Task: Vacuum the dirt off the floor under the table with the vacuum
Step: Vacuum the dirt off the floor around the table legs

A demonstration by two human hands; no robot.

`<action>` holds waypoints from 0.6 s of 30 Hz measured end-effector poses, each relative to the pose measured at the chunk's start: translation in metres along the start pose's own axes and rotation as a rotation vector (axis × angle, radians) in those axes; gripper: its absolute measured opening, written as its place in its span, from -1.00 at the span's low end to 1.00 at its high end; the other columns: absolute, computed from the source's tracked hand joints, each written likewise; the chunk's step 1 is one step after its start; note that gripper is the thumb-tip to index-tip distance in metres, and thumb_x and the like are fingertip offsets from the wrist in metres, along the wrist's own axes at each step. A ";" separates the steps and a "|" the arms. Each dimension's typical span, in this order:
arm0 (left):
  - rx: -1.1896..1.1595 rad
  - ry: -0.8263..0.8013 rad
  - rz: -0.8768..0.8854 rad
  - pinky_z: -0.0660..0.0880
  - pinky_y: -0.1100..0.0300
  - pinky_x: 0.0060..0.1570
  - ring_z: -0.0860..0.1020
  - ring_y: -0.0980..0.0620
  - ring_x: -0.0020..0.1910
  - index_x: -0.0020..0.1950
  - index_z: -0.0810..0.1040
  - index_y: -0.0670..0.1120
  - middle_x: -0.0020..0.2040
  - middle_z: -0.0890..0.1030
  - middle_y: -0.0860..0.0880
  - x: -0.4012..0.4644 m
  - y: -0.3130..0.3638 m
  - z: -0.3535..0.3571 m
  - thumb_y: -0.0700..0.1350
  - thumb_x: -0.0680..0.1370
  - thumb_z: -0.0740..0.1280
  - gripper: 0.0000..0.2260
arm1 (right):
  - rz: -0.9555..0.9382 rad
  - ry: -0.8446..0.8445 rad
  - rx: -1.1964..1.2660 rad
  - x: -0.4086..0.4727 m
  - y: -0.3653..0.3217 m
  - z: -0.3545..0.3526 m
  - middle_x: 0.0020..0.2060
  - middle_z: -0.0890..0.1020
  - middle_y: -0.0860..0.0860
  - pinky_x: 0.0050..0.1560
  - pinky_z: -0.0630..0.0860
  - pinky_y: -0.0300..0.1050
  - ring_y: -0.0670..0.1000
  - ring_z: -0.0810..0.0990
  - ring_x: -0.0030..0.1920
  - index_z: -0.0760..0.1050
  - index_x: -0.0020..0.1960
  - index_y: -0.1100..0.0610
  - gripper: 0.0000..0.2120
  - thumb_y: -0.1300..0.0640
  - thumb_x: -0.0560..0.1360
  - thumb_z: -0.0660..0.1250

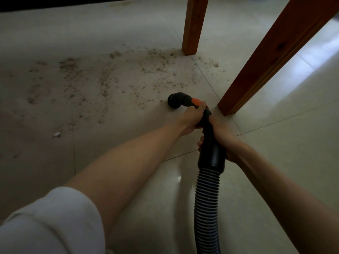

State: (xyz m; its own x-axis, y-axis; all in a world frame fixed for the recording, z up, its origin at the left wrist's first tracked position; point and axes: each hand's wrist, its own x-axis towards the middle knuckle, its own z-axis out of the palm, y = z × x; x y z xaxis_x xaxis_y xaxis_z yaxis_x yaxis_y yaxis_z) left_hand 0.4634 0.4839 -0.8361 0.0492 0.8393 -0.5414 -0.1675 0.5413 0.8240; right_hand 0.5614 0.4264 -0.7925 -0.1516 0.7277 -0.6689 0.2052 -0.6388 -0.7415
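Reaching forward with both arms, we have our hands clamped one behind the other on the black vacuum wand (209, 136): the left hand (192, 119) is wrapped round it near the front, its thumb lying up beside the orange collar (196, 102), while the right hand (222, 139) is curled round the thicker cuff further back, its fingertips peeping out on the left of the tube. The left forearm stretches out almost straight from a pushed-up white sleeve (51, 222); the right forearm comes in from the lower right corner. The elbow-shaped nozzle (176, 101) bends to the left with its mouth down at the pale tiled floor (275, 162), at the near edge of the scattered dirt (110, 79) and just beside the nearer wooden table leg (271, 57). The ribbed hose (206, 208) runs off the bottom edge, so we cannot see the machine. Both table legs, including the farther one (192, 26), are cut off at the top, and the dark band along the upper edge is too dim to make out.
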 end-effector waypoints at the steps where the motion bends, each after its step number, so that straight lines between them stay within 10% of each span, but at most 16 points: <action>1: -0.007 0.006 0.012 0.47 0.14 -0.16 0.52 -0.05 -0.15 0.25 0.39 -0.36 -0.10 0.50 -0.15 -0.001 -0.004 -0.003 -0.02 0.65 0.10 -0.59 | 0.002 -0.009 -0.013 -0.001 0.002 0.001 -0.46 0.54 0.08 -0.35 0.59 -0.06 0.04 0.58 -0.48 0.32 0.23 0.23 -0.54 -0.15 0.63 0.00; 6: -0.014 0.044 0.032 0.50 0.10 -0.08 0.52 -0.04 -0.15 -0.01 0.44 -0.27 -0.13 0.51 -0.12 -0.007 -0.009 -0.014 -0.04 0.65 0.11 -0.70 | -0.006 -0.053 -0.007 -0.002 0.006 0.009 -0.49 0.55 0.07 -0.21 0.59 0.02 0.05 0.59 -0.45 0.31 0.24 0.22 -0.55 -0.15 0.63 0.01; 18: -0.033 0.104 -0.019 0.48 0.17 -0.18 0.49 -0.02 -0.18 0.32 0.30 -0.36 -0.08 0.47 -0.12 -0.014 0.010 -0.023 -0.04 0.65 0.11 -0.59 | -0.019 -0.034 0.001 0.012 -0.004 0.024 -0.48 0.54 0.07 -0.37 0.56 -0.08 0.03 0.59 -0.49 0.35 0.15 0.22 -0.55 -0.17 0.62 0.03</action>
State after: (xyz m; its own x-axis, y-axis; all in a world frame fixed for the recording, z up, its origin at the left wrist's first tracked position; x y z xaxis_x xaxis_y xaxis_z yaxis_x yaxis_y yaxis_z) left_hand 0.4379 0.4769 -0.8242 -0.0499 0.8182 -0.5727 -0.1998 0.5537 0.8084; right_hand 0.5355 0.4318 -0.7990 -0.1887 0.7307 -0.6561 0.2013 -0.6251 -0.7541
